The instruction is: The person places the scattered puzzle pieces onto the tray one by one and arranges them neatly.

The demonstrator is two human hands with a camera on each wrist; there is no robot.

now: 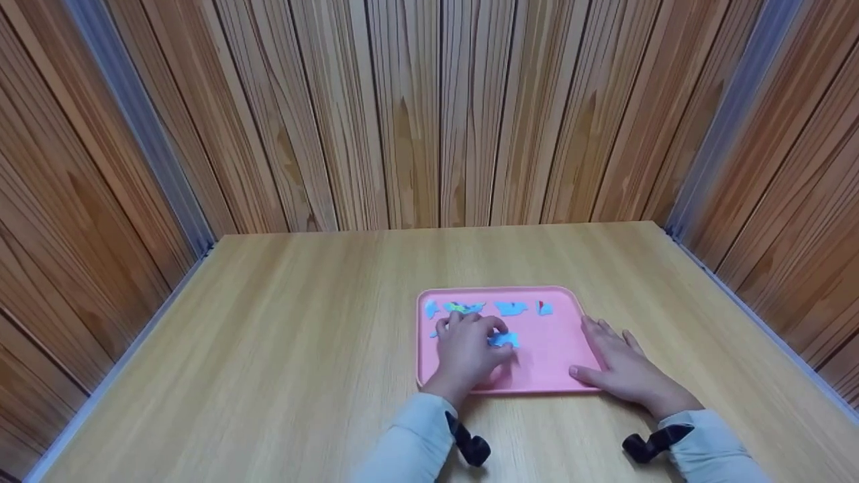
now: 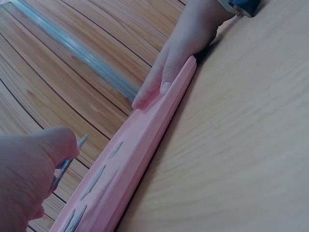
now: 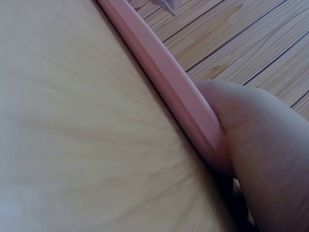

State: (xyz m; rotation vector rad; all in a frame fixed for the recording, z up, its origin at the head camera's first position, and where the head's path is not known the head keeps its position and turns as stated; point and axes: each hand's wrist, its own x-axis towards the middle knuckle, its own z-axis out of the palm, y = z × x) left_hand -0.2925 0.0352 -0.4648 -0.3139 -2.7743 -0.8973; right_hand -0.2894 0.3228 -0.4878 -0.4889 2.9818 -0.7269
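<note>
My left hand (image 1: 470, 345) is over the left half of a pink tray (image 1: 547, 359), fingers bent, pinching a flat blue puzzle piece (image 1: 504, 339) between thumb and fingers. Seen edge-on in the left wrist view, that thin piece (image 2: 63, 169) is raised above the tray. My right hand (image 1: 627, 369) rests at the tray's right edge, its thumb over the rim and its other fingers stretched out along the side. Several blue puzzle pieces (image 1: 511, 308) lie in a row along the tray's far side, some with green, yellow or red marks. My left hand partly hides another piece (image 1: 434, 334).
Under the tray is a light wooden table (image 1: 302, 349). Wood-plank walls (image 1: 416, 114) with grey corner strips (image 1: 144, 127) stand behind it and at both sides. Black camera mounts (image 1: 473, 448) sit on both wrists, over pale sleeves (image 1: 413, 439).
</note>
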